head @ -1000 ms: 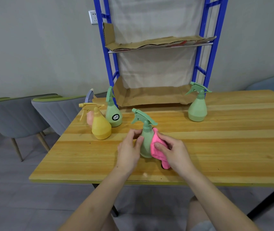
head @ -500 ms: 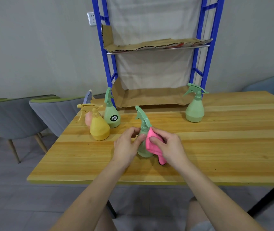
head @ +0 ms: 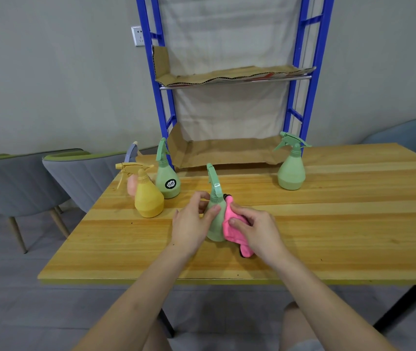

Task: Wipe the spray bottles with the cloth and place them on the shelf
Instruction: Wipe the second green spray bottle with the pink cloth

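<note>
Wooden tabletop (head: 341,224) carries everything: the left hand (head: 189,224) grips a green spray bottle (head: 216,228) standing upright near the front edge, and the right hand (head: 257,231) pinches a pink cloth (head: 228,233) against it. The labelled green bottle (head: 167,181) farther left has a black oval sticker too small to read.

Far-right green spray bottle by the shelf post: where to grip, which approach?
Probably grip the far-right green bottle at its slim neck, just under the trigger head, coming from the near side. It stands upright, the body flares wide below, the head juts left and right, and the blue shelf post stands close behind.
</note>
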{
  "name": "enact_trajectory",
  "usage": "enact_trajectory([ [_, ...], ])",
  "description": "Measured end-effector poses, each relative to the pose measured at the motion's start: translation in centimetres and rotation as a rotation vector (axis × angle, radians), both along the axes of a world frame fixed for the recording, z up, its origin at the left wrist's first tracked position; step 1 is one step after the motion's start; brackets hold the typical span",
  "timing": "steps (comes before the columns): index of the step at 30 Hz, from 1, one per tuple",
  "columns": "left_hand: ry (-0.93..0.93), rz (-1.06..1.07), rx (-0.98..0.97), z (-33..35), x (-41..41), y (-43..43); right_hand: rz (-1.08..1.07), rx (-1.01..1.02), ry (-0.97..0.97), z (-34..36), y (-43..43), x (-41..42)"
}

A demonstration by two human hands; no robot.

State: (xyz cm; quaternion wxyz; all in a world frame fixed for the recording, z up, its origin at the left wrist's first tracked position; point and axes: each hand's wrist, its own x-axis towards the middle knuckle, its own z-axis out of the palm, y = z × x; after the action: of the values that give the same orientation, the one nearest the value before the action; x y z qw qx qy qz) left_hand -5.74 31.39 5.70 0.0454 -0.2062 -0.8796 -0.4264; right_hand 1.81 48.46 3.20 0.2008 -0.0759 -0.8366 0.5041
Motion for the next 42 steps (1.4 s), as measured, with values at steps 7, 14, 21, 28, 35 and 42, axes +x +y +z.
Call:
enact_trajectory([
  [7,0.086,0.013,-0.088,0.3,0.2,0.1,0.047,-0.025,0.068,2.3,-0.5,-1.4],
  [14,0.085,-0.047,-0.027,0.7,-0.1,-0.5,0.094,0.111,-0.045,1.1,-0.2,-1.4],
  [21,0.008,0.011,-0.016,0.8,0.3,-0.6,0.076,0.090,-0.061,0.5,-0.2,-1.5],
  [28,0.020,0.018,0.057,0.5,-0.2,-0.2,0.132,-0.025,0.047,1.7,-1.1,-1.9],
  [35,0.112,0.042,-0.015,0.4,-0.4,0.0,0.069,0.042,-0.118,-0.4,-0.1,-1.6],
  [42,0.111,0.042,-0.019,-0.1,-0.2,-0.2,0.054,-0.051,0.115,1.4,-2.6,-2.0],
])
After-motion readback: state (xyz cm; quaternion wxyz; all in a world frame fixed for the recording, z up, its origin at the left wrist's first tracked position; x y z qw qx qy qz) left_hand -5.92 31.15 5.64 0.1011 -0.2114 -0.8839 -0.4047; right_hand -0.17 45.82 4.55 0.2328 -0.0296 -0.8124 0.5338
